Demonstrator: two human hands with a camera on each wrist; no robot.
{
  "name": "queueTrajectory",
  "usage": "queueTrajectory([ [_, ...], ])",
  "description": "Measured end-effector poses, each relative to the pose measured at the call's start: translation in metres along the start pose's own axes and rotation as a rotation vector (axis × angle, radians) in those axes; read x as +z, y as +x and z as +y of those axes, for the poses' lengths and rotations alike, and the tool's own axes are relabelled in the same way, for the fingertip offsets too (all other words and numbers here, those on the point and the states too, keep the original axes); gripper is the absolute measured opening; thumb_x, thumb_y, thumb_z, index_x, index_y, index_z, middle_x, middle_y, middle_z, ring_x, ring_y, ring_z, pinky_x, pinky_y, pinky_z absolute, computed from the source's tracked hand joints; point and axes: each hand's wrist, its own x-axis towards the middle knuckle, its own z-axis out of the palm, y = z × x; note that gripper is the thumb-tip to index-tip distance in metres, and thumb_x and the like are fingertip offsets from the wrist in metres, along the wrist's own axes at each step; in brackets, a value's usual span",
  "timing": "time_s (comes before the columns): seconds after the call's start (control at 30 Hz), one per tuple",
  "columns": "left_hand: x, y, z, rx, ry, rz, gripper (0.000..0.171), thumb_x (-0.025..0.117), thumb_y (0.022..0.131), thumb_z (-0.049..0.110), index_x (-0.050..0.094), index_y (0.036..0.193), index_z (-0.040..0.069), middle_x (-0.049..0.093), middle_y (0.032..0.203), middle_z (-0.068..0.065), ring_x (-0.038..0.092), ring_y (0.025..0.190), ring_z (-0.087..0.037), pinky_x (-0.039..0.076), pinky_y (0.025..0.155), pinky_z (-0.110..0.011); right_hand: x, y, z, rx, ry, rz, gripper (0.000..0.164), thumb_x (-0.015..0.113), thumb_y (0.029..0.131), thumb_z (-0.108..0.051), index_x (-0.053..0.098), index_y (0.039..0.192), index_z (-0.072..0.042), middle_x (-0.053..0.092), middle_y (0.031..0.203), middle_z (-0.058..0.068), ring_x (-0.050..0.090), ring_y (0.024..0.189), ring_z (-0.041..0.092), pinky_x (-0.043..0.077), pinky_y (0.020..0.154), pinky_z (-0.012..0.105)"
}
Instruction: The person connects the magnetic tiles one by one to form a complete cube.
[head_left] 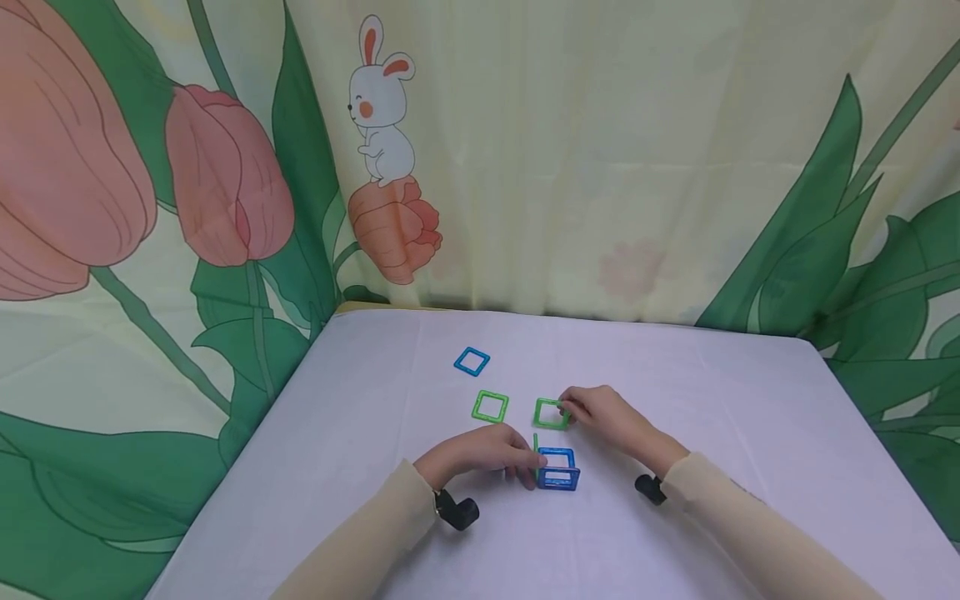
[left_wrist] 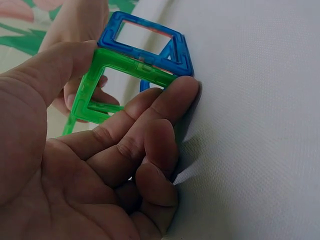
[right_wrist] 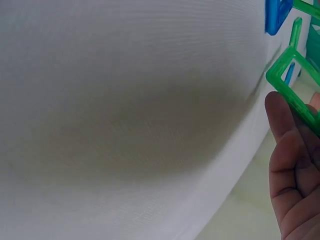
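My left hand (head_left: 487,450) steadies a small structure of see-through magnetic tiles low on the white table. Its thumb and fingertips grip a standing green square tile (left_wrist: 132,66) at opposite edges in the left wrist view. Blue square tiles (head_left: 558,487) join that green one, forming the structure's other sides. Farther back and to the right, my right hand (head_left: 611,419) pinches a loose green square tile (right_wrist: 294,100) by one edge. In the right wrist view, this tile's far part runs out of frame.
Beyond my left hand, another green square tile (head_left: 493,393) lies flat on the table (head_left: 712,408). A blue square tile (head_left: 463,369) lies behind it, turned at an angle. A curtain (head_left: 562,167) printed with tulips and a rabbit hangs behind the table's far edge.
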Motion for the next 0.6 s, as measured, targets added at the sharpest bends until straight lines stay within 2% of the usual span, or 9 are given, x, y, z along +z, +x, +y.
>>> queueTrajectory([
  [0.27,0.000,0.000,0.000,0.002,-0.016,-0.009,0.034,0.065,0.097,0.049,0.082,0.085,0.021,0.077,0.080,0.004,0.058,0.078,-0.014,0.041,0.073,-0.031,0.004,-0.009,-0.003,-0.004,-0.002,0.004,0.015,0.061,0.104,-0.015,0.073,0.110,-0.008,0.072,0.088,-0.006,0.059,0.079,0.006,0.055,0.077,0.030],
  [0.47,0.000,0.000,0.001,0.010,-0.011,-0.009,0.035,0.065,0.097,0.048,0.082,0.085,0.020,0.077,0.079,0.003,0.057,0.076,-0.013,0.040,0.071,-0.030,0.008,-0.018,-0.008,-0.074,-0.044,0.008,0.014,0.062,0.104,-0.015,0.074,0.109,-0.010,0.073,0.090,-0.007,0.057,0.077,0.001,0.054,0.074,0.026],
  [0.6,0.001,0.000,0.001,0.014,-0.009,-0.005,0.035,0.065,0.097,0.047,0.082,0.085,0.019,0.077,0.079,0.003,0.057,0.076,-0.014,0.040,0.071,-0.030,0.007,-0.022,-0.011,-0.087,-0.055,0.016,0.013,0.063,0.103,-0.013,0.074,0.108,-0.009,0.073,0.090,-0.006,0.056,0.076,0.001,0.054,0.073,0.025],
])
